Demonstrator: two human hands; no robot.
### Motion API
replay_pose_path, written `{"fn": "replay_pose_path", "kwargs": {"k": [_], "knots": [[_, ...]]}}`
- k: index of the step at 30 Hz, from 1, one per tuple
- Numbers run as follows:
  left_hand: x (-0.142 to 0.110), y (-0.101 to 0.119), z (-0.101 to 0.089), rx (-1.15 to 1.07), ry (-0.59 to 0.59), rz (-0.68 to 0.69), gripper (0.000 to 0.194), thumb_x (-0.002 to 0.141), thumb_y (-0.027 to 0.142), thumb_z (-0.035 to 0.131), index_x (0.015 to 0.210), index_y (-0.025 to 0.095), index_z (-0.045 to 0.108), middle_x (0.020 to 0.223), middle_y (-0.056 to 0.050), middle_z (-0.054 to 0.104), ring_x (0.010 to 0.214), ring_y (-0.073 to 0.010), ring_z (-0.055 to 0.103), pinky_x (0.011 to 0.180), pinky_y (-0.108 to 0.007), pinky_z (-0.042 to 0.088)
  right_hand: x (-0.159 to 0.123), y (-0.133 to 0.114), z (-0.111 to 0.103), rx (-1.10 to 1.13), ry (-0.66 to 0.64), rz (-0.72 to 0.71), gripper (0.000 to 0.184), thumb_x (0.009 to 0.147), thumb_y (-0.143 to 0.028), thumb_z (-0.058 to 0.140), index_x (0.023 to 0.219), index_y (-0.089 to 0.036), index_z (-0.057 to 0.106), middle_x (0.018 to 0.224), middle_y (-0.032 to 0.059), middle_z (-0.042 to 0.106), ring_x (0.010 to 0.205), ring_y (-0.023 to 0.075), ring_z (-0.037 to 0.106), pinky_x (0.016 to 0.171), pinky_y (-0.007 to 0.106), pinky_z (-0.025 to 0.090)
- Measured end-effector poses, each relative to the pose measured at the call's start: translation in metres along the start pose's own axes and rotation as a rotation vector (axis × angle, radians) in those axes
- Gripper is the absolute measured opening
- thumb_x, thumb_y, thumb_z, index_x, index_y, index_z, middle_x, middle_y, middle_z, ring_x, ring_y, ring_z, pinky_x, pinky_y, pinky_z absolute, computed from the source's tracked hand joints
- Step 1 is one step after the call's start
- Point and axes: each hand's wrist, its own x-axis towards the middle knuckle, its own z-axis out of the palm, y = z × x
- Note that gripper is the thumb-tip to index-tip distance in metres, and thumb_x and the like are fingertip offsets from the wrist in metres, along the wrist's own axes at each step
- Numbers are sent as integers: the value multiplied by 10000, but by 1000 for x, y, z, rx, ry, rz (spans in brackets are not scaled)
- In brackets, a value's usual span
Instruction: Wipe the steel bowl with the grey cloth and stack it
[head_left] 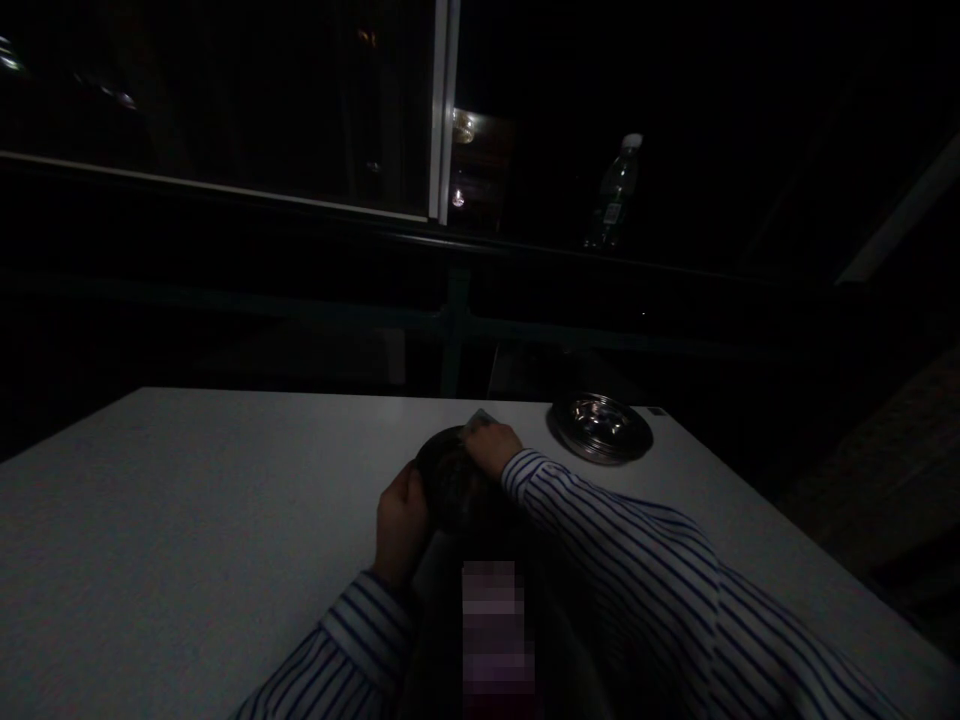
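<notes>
A round, dark, shiny metal plate [457,495] is tilted up above the white table in front of me. My left hand [402,515] is closed on its left edge, thumb on the near face. At the plate's upper right rim is my right hand [491,446], its fingers closed around a pale, thin cloth or tissue [480,418] pressed against the rim. Only a corner of that cloth shows above the knuckles. Beyond my right wrist, a stack of shiny metal plates [600,425] sits near the table's far right corner. Dim light hides the plate's lower edge.
The white table [225,500] spreads under both arms, its far edge just past the plates. A clear plastic bottle [616,195] with a white cap stands on the dark window ledge behind. A pale window frame [442,110] rises at the back.
</notes>
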Motion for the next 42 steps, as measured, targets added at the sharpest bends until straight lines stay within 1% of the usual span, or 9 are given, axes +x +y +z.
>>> {"fn": "replay_pose_path", "kwargs": {"k": [4,8,12,15,22,28,33,37,42], "knots": [[-1,0,1,-1,-19,-8,349,803,317,367,945,130,625,902,-101,685,822,-217,622,721,-305,463,1,4,1,29,-15,15,241,816,-92,437,1020,-54,560,1070,249,562,1014,311,544,809,432,421],[1,-2,1,1,-12,-27,355,810,327,357,952,134,619,901,-105,682,802,-213,620,698,-301,463,8,-19,12,165,-34,-64,251,830,-123,445,1071,-115,516,1085,132,591,1000,194,560,799,283,438],[2,-6,2,45,84,-44,343,812,327,341,858,150,630,837,-97,679,761,-208,615,667,-294,455,5,-36,23,290,-198,-157,239,870,-167,416,1082,-115,514,974,62,645,822,103,612,640,168,455],[2,-6,2,56,145,-44,320,798,310,362,831,143,633,814,-99,676,746,-209,610,672,-302,453,-11,-27,17,309,-354,-254,192,814,-159,522,989,-144,599,919,13,667,784,84,615,641,142,440],[-1,-5,3,-73,58,-47,350,811,357,368,897,144,633,817,-88,687,751,-209,625,671,-301,464,-45,14,-10,89,-434,-232,155,589,-72,673,738,-111,680,742,97,675,755,250,619,695,335,443],[2,-7,3,-12,141,-80,334,790,325,377,848,135,646,852,-115,685,800,-230,621,711,-324,460,-31,-19,9,148,-375,-337,169,741,-96,559,859,-168,655,864,10,676,760,107,616,654,169,436],[4,-9,-1,6,67,-44,311,780,330,387,799,144,635,786,-103,684,725,-218,618,666,-311,461,-11,-38,23,84,-125,-287,248,871,-143,385,1051,-105,551,1039,117,619,909,156,587,723,235,453],[5,-7,-3,-7,16,-9,335,792,350,382,874,143,632,837,-107,684,749,-219,621,663,-308,467,-2,-17,15,-54,-30,-243,277,851,-63,365,1060,-59,546,1173,227,522,1119,263,470,890,425,386],[2,-6,3,-52,39,-37,339,794,349,388,879,142,642,843,-106,691,764,-217,626,664,-300,470,-20,16,10,-73,-189,-164,168,757,-62,523,872,-22,638,943,260,624,929,335,584,756,467,444]]}}
